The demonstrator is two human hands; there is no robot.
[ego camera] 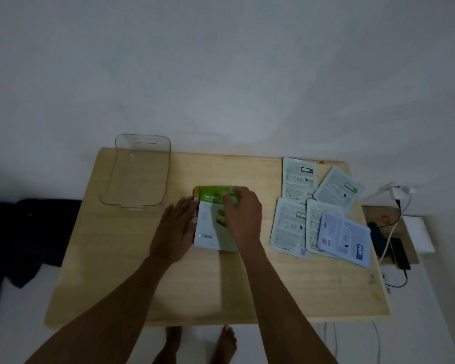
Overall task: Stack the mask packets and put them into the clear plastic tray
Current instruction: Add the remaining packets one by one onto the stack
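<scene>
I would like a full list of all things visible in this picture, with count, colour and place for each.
clear plastic tray: one, transparent, far left of table, empty.
stack of mask packets: one, green and white top, table centre, under both hands.
loose mask packets: five, pale grey-white with one bluish, printed backs up, table right, partly overlapping.
wooden table: one, light brown.
phone: one, black, on a low surface right of table.
charger and cables: white and black, far right.
dark cloth: left of table.
left hand: flat against the stack's left edge.
right hand: on top of the stack.
bare feet: two, below table.
</scene>
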